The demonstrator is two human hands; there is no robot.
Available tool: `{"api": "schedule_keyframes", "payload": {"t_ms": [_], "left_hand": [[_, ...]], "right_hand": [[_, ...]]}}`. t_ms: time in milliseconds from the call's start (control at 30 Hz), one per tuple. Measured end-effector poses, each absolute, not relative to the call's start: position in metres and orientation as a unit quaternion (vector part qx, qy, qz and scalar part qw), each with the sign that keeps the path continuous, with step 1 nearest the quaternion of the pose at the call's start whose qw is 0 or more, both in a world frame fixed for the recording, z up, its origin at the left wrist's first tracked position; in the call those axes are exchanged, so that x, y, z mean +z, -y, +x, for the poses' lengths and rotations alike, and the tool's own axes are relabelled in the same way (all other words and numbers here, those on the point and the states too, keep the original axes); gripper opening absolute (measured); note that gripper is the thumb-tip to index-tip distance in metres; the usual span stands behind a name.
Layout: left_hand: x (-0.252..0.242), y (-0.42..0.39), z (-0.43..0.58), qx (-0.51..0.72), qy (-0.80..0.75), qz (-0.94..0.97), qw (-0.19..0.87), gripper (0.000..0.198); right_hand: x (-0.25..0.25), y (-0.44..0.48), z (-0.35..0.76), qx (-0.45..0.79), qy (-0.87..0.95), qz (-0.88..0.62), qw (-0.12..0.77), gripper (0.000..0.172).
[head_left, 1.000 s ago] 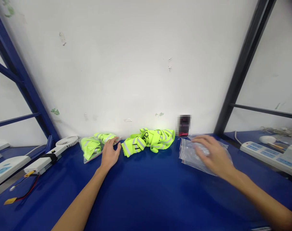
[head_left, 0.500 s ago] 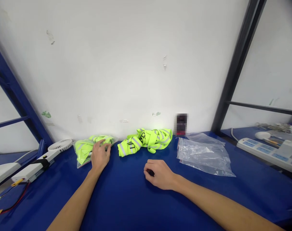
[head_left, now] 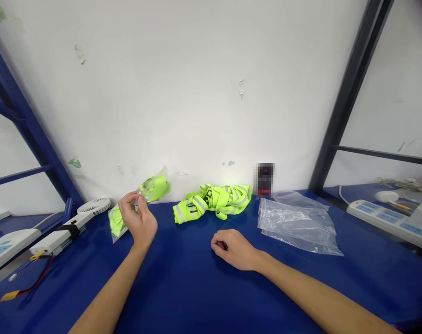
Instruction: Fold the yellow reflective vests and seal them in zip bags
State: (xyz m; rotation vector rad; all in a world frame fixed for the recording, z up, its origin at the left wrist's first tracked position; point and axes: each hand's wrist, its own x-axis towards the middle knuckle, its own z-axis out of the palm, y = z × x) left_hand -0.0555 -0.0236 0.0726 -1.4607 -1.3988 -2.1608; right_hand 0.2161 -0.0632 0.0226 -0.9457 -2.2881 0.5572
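Observation:
My left hand (head_left: 137, 218) pinches a clear plastic bag (head_left: 156, 186) with fluorescent yellow-green reflective straps inside, raised off the table against the wall. Below and left of that hand lies more bagged yellow-green strap material (head_left: 116, 223), partly hidden by the fingers; I cannot tell whether it is a separate bag. A loose bundle of yellow-green reflective straps (head_left: 214, 202) rests by the wall between my hands. My right hand (head_left: 233, 249) is curled closed on the blue table, with a dark hollow inside the fingers whose content I cannot make out.
Flat clear zip bags (head_left: 297, 225) lie on the blue table (head_left: 183, 287) to the right. A pixelated dark object (head_left: 265, 178) leans on the wall. At left are a white fan (head_left: 93, 205) and a battery lead (head_left: 30, 278). A power strip (head_left: 388, 218) stands far right.
My left hand has closed on a bag of straps and lifted it, tilting it up against the wall. My right hand stays curled in place. The view has shifted slightly.

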Motion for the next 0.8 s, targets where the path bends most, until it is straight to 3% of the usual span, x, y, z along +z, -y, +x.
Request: {"api": "schedule_keyframes", "payload": {"t_ms": [100,167,267,433,633,800], "left_hand": [[0.069,0.043,-0.029,-0.662,0.363,-0.59,0.286,0.009],[0.06,0.059,-0.004,-0.583,0.28,-0.689,0.327,0.017],[0.047,0.079,0.031,-0.504,0.197,-0.807,0.237,0.018],[0.05,0.088,0.037,-0.509,0.21,-0.83,0.09,0.007],[0.058,0.087,0.023,-0.505,0.224,-0.831,0.063,0.013],[0.056,0.091,0.033,-0.465,0.237,-0.852,-0.046,0.01]], "right_hand": [[0.026,0.064,0.221,0.305,0.83,-0.34,0.319,0.02],[0.029,0.064,0.225,0.357,0.814,-0.314,0.335,0.029],[0.029,0.063,0.228,0.39,0.8,-0.286,0.355,0.036],[0.024,0.061,0.223,0.38,0.771,-0.334,0.388,0.041],[0.023,0.064,0.221,0.477,0.743,-0.3,0.36,0.042],[0.022,0.059,0.22,0.564,0.665,-0.312,0.377,0.039]]}}
